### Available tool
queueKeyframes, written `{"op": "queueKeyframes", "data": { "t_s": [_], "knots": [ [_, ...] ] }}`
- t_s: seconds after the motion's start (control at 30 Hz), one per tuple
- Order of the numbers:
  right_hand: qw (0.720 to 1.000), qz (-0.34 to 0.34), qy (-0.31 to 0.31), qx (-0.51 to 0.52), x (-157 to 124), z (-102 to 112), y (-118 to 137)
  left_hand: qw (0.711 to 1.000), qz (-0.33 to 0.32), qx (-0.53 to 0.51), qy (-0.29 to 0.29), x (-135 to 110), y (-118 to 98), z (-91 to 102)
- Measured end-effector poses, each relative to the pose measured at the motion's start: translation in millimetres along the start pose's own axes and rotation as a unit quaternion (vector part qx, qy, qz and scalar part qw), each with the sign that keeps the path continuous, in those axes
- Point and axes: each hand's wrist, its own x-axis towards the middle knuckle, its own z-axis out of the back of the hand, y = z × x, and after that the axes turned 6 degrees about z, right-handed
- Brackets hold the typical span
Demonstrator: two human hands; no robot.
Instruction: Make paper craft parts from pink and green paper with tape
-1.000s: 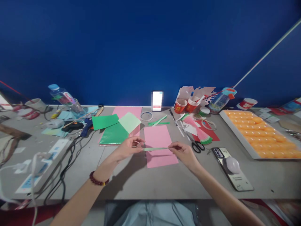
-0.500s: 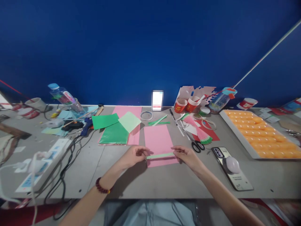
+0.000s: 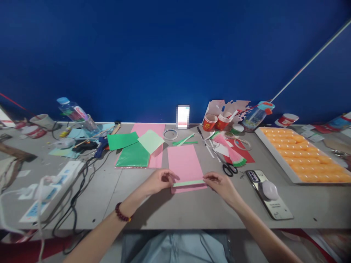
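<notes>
A narrow pale green paper strip [image 3: 189, 183] stretches crosswise over the lower part of a pink paper sheet [image 3: 184, 162]. My left hand [image 3: 163, 179] pinches the strip's left end, and my right hand [image 3: 218, 182] pinches its right end. A shadow under the strip shows on the pink sheet, so it seems held slightly above it. Beyond the sheet lie more green strips [image 3: 185, 141], one pale and one darker. To the left, green paper [image 3: 134, 155] and a pale green square [image 3: 151, 141] rest on pink sheets.
Black-handled scissors [image 3: 229, 169] and a phone [image 3: 269, 195] lie right of my hands. Farther right is a tray of orange balls [image 3: 304, 155]. Red paper cups [image 3: 210, 122] stand at the back. A power strip [image 3: 52, 191] with cables [image 3: 79, 186] occupies the left.
The strip has shifted slightly to the right and a little lower over the pink sheet, both hands moving with it. The hold at each end remains.
</notes>
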Motion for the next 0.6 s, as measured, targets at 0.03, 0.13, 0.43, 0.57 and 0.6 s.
{"op": "queueKeyframes", "data": {
  "t_s": [0.03,0.13,0.43,0.57,0.6],
  "knots": [
    [1.000,0.004,-0.002,-0.003,-1,0,0,1.000,0.003,-0.001,-0.001,0,0,-0.2],
    [0.999,0.020,-0.009,-0.024,-4,-2,-1,1.000,0.009,0.001,0.003,-2,3,-1.1],
    [0.985,0.098,-0.016,-0.140,-9,-8,-2,0.999,0.020,0.043,-0.025,-4,6,-5.1],
    [0.975,0.137,-0.024,-0.175,-11,-10,-6,0.998,0.026,0.052,-0.037,-4,13,-8.0],
    [0.972,0.145,-0.027,-0.183,-11,-11,-7,0.997,0.025,0.058,-0.041,-4,15,-8.7]
  ]
}}
